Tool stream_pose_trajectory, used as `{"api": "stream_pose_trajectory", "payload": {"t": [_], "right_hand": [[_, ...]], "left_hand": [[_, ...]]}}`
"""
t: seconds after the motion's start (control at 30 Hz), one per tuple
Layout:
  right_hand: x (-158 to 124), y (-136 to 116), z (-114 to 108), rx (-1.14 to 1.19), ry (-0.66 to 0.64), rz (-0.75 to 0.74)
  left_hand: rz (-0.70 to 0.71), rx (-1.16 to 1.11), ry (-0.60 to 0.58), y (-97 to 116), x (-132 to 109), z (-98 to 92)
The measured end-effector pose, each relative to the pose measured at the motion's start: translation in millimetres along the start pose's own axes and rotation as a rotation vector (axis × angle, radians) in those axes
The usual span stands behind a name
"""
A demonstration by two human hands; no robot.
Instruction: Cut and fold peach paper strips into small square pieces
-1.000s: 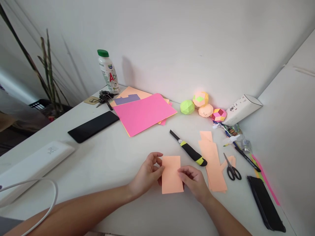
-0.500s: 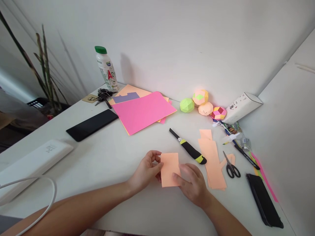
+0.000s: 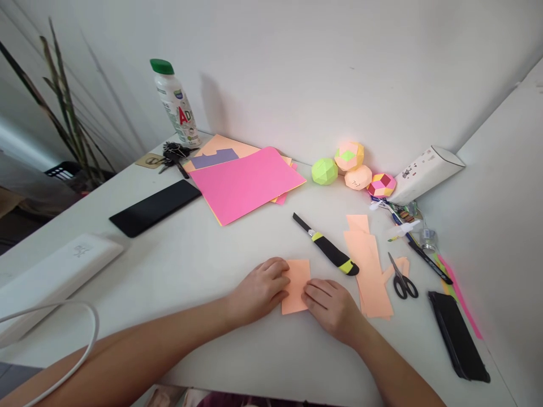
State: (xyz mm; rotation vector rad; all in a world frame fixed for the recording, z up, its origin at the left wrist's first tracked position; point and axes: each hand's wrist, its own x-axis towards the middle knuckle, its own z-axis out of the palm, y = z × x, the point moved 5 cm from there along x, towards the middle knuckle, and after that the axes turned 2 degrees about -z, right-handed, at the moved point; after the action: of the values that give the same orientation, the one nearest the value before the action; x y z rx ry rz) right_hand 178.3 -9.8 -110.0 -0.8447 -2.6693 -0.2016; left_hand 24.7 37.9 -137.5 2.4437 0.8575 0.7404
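Observation:
A small rectangle of peach paper (image 3: 297,285) lies at the table's front middle, between my two hands. My left hand (image 3: 265,288) is closed with curled fingers at its left edge, the thumb tucked out of sight. At the right edge my right hand (image 3: 331,305) has its fingers together, tips on the paper; its thumb is hidden. Just beyond the paper lies a black and lime utility knife (image 3: 328,249). Right of the knife are several peach paper strips (image 3: 369,277) and black-handled scissors (image 3: 401,280).
Pink sheets (image 3: 250,186) lie over other coloured paper. Faceted paper balls (image 3: 324,171) and a white carton (image 3: 426,175) stand along the wall. A black phone (image 3: 155,208), a white power strip-like box (image 3: 63,282) and a bottle (image 3: 176,107) are left; a black case (image 3: 458,336) is right.
The peach paper has come down from between my fingers to the tabletop. Both hands have turned knuckles up, fingers at its sides. The view has shifted slightly.

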Motion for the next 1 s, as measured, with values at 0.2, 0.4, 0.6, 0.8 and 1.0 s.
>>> {"api": "stream_pose_trajectory", "payload": {"t": [0.2, 0.4, 0.6, 0.8, 1.0], "right_hand": [[3.7, -8.1, -0.3, 0.002, 0.003, -0.026], [1.3, -13.8, 2.2, 0.014, -0.037, -0.057], [1.0, -14.6, 1.7, 0.028, -0.05, -0.061], [-1.0, -11.6, -1.4, 0.16, -0.061, 0.02], [-1.2, 5.6, -11.2, 0.543, -0.085, 0.251]], "left_hand": [[0.006, 0.096, -0.015, 3.3, -1.7, 2.6], [0.022, 0.175, -0.028, 4.5, -2.6, 5.2], [0.039, 0.269, -0.019, 11.6, -3.5, 4.0], [0.107, 0.361, -0.033, 26.9, -7.8, 6.3], [0.151, 0.283, -0.148, 41.0, -18.7, 12.4]]}}
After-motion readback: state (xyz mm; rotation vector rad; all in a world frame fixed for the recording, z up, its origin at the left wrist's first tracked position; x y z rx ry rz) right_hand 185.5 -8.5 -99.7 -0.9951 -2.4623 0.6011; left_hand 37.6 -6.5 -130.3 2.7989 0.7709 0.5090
